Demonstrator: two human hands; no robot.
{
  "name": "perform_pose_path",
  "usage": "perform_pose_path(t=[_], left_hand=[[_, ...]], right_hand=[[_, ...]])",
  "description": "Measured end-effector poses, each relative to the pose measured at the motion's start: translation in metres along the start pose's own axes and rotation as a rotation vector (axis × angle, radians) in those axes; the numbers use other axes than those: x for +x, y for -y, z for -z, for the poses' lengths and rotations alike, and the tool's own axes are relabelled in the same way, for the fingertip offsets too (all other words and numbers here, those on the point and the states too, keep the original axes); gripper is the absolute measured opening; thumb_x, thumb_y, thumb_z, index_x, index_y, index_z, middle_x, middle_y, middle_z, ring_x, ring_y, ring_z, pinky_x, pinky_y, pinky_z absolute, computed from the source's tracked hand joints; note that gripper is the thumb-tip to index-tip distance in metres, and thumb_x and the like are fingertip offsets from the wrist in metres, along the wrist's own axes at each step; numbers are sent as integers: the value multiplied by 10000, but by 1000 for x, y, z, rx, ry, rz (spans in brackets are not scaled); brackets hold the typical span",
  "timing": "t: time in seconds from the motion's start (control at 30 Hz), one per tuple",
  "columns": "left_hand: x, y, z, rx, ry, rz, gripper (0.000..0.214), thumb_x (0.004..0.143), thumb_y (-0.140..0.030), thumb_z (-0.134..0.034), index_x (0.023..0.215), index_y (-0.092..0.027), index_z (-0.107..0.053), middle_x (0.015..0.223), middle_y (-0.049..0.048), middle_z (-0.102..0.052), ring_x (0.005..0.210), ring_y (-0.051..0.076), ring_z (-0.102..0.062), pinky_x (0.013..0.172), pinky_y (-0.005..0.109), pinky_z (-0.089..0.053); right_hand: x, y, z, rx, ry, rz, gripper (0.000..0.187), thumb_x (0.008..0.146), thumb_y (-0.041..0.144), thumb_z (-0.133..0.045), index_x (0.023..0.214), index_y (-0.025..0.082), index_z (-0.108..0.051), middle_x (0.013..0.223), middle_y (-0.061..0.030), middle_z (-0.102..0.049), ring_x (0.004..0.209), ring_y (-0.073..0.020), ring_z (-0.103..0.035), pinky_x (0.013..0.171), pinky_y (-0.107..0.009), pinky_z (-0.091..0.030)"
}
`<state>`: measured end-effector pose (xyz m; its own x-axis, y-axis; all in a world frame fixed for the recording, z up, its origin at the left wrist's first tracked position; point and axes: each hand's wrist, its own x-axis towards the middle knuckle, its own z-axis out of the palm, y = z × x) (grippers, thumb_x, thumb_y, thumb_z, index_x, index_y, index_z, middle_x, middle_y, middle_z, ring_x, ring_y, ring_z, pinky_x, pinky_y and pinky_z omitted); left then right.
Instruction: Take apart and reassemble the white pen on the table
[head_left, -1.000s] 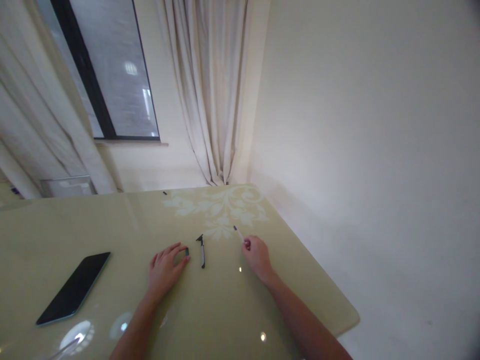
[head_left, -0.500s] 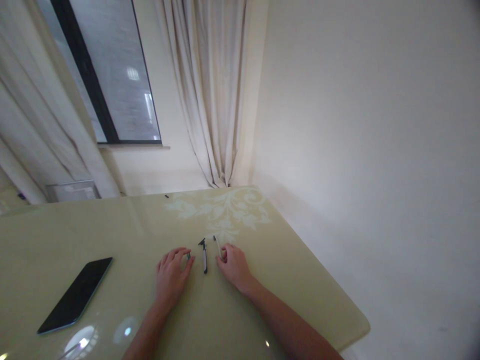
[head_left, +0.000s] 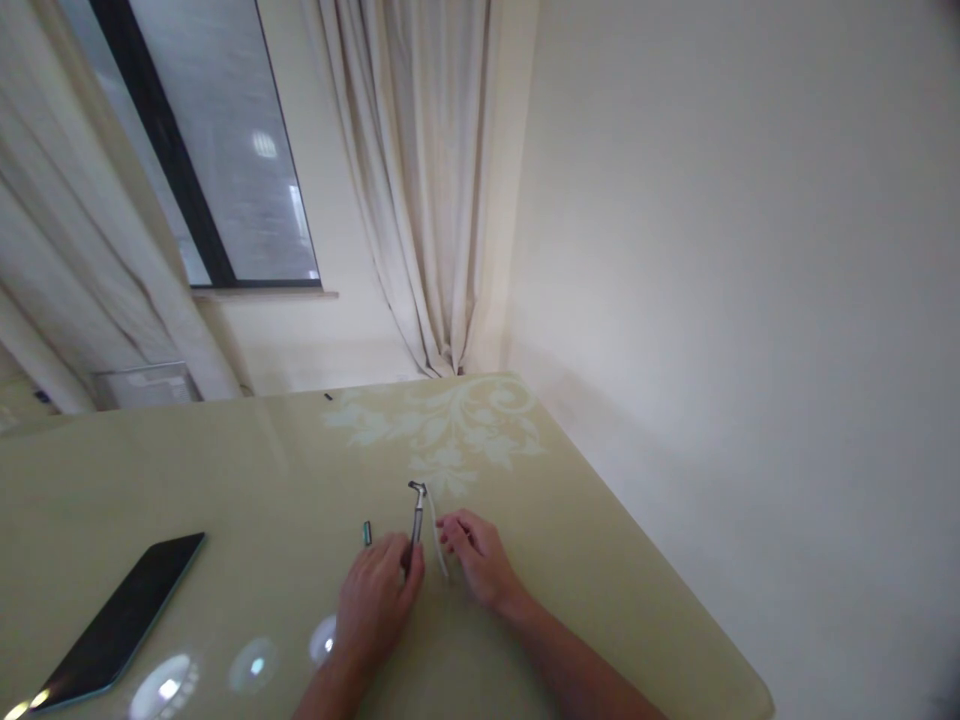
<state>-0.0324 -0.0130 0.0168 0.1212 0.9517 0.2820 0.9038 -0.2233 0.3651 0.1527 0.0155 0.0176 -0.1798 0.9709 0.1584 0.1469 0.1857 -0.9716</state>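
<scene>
My left hand (head_left: 379, 595) is closed on the lower handle of a razor (head_left: 418, 515), whose head points away from me. Just right of the razor lies a thin white stick (head_left: 435, 535), which looks like a toothbrush; its far end is close to the razor's head. My right hand (head_left: 480, 560) is beside that stick with loosely curled fingers apart, and nothing shows in them. A small dark green cylinder (head_left: 367, 533) is on the table, just beyond the left hand's knuckles.
A dark tablet or large phone (head_left: 120, 620) lies on the glossy table (head_left: 247, 480) at left. A tiny dark piece (head_left: 328, 397) is near the far edge. The wall (head_left: 712, 400) runs along the table's right side. Curtains (head_left: 420, 200) hang behind.
My left hand has let go of the small green cylinder, moved right and gripped the razor. My right hand has come off the white stick. The view has shifted slightly.
</scene>
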Motion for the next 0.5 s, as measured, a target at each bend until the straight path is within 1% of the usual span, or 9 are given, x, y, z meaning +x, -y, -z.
perform_pose_path(t=[0.07,0.13,0.17,0.23,0.27,0.3,0.37,0.4,0.5], left_hand=[[-7,-9,-2,-169,-47,-101,315,1032,-432,-479,781,-300,-616,791,69,-698,805,269,-683,784,393,-474],[-12,-16,-3,-342,-47,-137,320,1017,-469,-530,765,-300,-627,759,58,-678,764,257,-655,746,378,-471],[-13,-17,-2,-436,-57,-116,354,1013,-497,-543,731,-294,-614,724,48,-653,725,246,-629,713,367,-466],[-12,-15,4,-640,-107,-6,411,985,-582,-578,707,-281,-599,689,26,-606,665,222,-573,649,341,-454],[-10,-13,7,-746,-124,65,407,957,-627,-609,753,-275,-634,703,17,-606,653,212,-559,626,328,-451],[-8,-10,11,-850,-121,131,401,921,-664,-647,854,-271,-691,738,12,-623,664,208,-566,623,319,-461],[-4,-4,19,-1021,-58,208,505,849,-690,-732,1126,-269,-749,823,14,-671,740,220,-617,673,319,-503],[-3,-2,21,-1076,-22,225,555,826,-681,-766,1196,-268,-753,844,18,-683,779,228,-636,705,325,-518],[-2,2,22,-1172,36,231,503,799,-622,-832,1131,-246,-792,863,31,-688,829,231,-645,768,334,-528]], right_hand=[[-2,5,-2,175,51,-19,647,973,810,-518,972,195,-723,883,-52,-689,834,-197,-641,776,-319,-508],[-5,9,-2,316,102,-59,629,950,809,-569,956,196,-710,828,-27,-648,785,-179,-610,754,-304,-488],[-7,11,-1,362,127,-80,610,946,795,-591,946,196,-703,781,-10,-620,738,-163,-582,723,-291,-467],[-10,14,1,425,204,-111,565,948,755,-614,967,196,-693,710,21,-571,648,-132,-519,654,-267,-412],[-11,16,2,450,254,-125,544,948,737,-619,987,198,-687,689,34,-549,612,-121,-492,624,-260,-386],[-12,17,3,473,301,-141,523,943,721,-629,1003,204,-678,681,45,-531,588,-113,-471,597,-253,-363],[-15,20,2,509,367,-187,474,915,682,-680,1016,219,-658,703,60,-503,571,-100,-444,557,-242,-322],[-16,22,2,523,387,-209,458,897,663,-710,1016,225,-650,714,65,-492,565,-94,-425,540,-238,-296],[-19,25,0,533,420,-224,462,893,664,-723,987,217,-653,704,66,-496,541,-82,-366,512,-245,-229]])
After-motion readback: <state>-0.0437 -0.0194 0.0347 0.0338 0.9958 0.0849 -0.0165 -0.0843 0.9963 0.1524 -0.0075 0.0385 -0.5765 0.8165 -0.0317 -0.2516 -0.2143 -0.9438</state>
